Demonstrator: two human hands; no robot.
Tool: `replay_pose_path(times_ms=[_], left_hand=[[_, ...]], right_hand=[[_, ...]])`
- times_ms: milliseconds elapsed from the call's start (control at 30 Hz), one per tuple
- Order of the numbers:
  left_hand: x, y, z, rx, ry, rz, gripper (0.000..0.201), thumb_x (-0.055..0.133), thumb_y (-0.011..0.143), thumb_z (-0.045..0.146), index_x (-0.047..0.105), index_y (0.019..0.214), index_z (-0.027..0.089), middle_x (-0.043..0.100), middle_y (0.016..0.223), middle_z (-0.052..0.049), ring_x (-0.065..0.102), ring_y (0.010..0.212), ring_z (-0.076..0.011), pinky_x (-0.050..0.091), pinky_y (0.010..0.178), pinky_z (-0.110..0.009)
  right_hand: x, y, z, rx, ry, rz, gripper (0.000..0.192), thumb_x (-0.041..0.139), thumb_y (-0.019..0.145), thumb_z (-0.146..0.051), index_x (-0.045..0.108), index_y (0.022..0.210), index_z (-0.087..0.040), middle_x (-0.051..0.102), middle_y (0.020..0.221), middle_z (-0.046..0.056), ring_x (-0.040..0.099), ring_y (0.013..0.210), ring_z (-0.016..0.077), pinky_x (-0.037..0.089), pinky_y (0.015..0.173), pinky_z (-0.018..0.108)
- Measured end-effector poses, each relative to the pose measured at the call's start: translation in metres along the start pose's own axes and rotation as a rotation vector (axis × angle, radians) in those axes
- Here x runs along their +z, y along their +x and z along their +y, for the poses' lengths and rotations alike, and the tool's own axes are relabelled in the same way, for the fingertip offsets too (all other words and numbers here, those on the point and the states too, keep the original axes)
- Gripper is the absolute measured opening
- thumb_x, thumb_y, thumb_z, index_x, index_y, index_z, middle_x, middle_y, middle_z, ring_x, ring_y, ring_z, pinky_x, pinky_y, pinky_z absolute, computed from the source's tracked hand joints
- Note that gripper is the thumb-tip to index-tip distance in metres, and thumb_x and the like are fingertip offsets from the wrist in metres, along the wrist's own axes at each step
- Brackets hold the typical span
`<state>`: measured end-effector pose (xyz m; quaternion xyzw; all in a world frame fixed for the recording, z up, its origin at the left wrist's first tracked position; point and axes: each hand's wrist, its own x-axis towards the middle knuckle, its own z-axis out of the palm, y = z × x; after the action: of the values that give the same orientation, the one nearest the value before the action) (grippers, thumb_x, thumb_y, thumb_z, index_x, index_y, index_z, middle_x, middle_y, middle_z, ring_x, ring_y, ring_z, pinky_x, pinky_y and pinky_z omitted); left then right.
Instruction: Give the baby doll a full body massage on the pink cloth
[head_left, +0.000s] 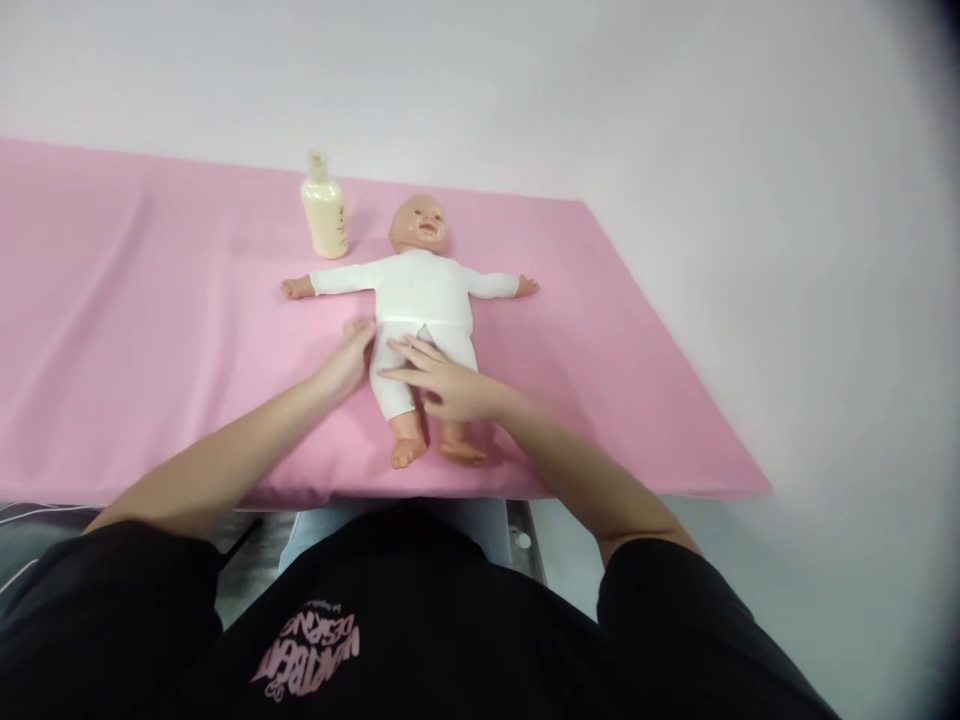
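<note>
A baby doll [424, 290] in a white long-sleeved top and white trousers lies on its back, arms stretched out, its head away from me and its bare feet towards me. My right hand [446, 382] is over the doll's legs, open, with fingers spread across the front of the trousers. At the doll's hip on the left side is my left hand [351, 360], close against the trousers; its fingers are blurred and partly hidden. A small greyish patch shows at the middle of the trousers, just under the waist.
A pale yellow pump bottle [325, 215] stands upright beyond the doll's outstretched arm on the left. Pink cloth [585, 330] covers the table, with folds at the left. White walls rise behind and to the right. The table's front edge runs close to my body.
</note>
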<state>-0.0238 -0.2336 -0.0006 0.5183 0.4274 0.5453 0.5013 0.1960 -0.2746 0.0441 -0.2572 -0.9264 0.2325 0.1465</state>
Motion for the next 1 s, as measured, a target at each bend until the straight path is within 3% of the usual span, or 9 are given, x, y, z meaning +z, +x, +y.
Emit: replay_pose_path(times_ms=[67,200,300,400,533,633,700,833,1000], left_hand=[[0.019,-0.030,0.007,-0.220,-0.172,-0.257,0.038,0.043,0.100,0.049,0.065,0.115,0.021,0.074,0.113,-0.012,0.070,0.113,-0.0323,0.059,0.097,-0.053],[0.022,-0.053,0.032,-0.413,-0.298,-0.468,0.051,0.030,0.100,0.041,0.069,0.126,0.020,0.074,0.125,-0.011,0.070,0.120,-0.0359,0.061,0.096,-0.057],[0.014,-0.054,0.044,-0.435,-0.327,-0.499,0.050,0.033,0.097,0.039,0.072,0.122,0.021,0.077,0.119,-0.011,0.072,0.115,-0.0373,0.063,0.088,-0.057],[0.009,-0.058,0.048,-0.485,-0.345,-0.503,0.037,0.045,0.093,0.036,0.077,0.106,0.021,0.080,0.102,-0.011,0.077,0.099,-0.0358,0.065,0.077,-0.052],[0.009,-0.064,0.048,-0.558,-0.331,-0.495,0.022,0.061,0.091,0.034,0.077,0.102,0.023,0.079,0.094,-0.009,0.077,0.085,-0.0297,0.065,0.074,-0.044],[0.012,-0.069,0.049,-0.561,-0.369,-0.487,0.030,0.063,0.094,0.043,0.074,0.112,0.022,0.078,0.100,-0.010,0.076,0.093,-0.0283,0.062,0.081,-0.042],[0.015,-0.073,0.051,-0.627,-0.454,-0.560,0.040,0.058,0.098,0.051,0.071,0.118,0.018,0.077,0.108,-0.012,0.073,0.107,-0.0282,0.058,0.095,-0.043],[0.021,-0.084,0.059,-0.777,-0.676,-0.842,0.057,0.055,0.098,0.057,0.064,0.132,0.012,0.072,0.123,-0.017,0.063,0.128,-0.0311,0.047,0.110,-0.045],[0.019,-0.082,0.062,-0.769,-0.653,-0.859,0.068,0.081,0.082,0.038,0.057,0.141,0.015,0.065,0.138,-0.018,0.053,0.140,-0.0334,0.039,0.118,-0.048]], right_hand=[[0.001,-0.008,-0.008,-0.025,0.000,-0.011,0.082,0.058,0.076,-0.002,0.051,0.151,-0.034,0.024,0.172,0.000,0.011,0.163,0.0328,0.019,0.130,0.062],[-0.003,-0.017,-0.015,-0.077,0.023,0.007,0.069,0.066,0.083,-0.017,0.053,0.149,-0.035,0.026,0.172,0.001,0.010,0.163,0.0333,0.017,0.129,0.063],[-0.006,-0.020,-0.018,-0.102,0.040,0.000,0.070,0.079,0.079,-0.041,0.057,0.145,-0.036,0.034,0.168,0.002,0.012,0.162,0.0340,0.015,0.130,0.062],[-0.003,-0.022,-0.025,-0.142,0.031,-0.040,0.077,0.086,0.069,-0.053,0.061,0.140,-0.040,0.047,0.161,0.001,0.019,0.161,0.0337,0.012,0.132,0.059],[0.006,-0.028,-0.033,-0.284,-0.010,-0.022,0.053,0.080,0.078,-0.052,0.067,0.129,-0.042,0.063,0.146,0.000,0.039,0.153,0.0287,0.013,0.133,0.059],[0.013,-0.035,-0.037,-0.404,-0.073,0.129,0.026,0.072,0.089,-0.040,0.071,0.115,-0.035,0.071,0.133,0.002,0.050,0.146,0.0234,0.023,0.131,0.061],[0.016,-0.038,-0.039,-0.473,-0.105,0.266,0.016,0.071,0.092,-0.033,0.071,0.105,-0.024,0.076,0.122,0.006,0.057,0.140,0.0220,0.032,0.128,0.059],[0.024,-0.032,-0.041,-0.526,-0.058,0.512,0.021,0.069,0.094,-0.036,0.068,0.089,-0.016,0.079,0.110,0.008,0.067,0.127,0.0206,0.042,0.124,0.052],[0.031,-0.024,-0.036,-0.636,-0.061,0.719,0.027,0.058,0.101,-0.042,0.069,0.087,-0.021,0.080,0.111,0.003,0.070,0.123,0.0166,0.051,0.118,0.041]])
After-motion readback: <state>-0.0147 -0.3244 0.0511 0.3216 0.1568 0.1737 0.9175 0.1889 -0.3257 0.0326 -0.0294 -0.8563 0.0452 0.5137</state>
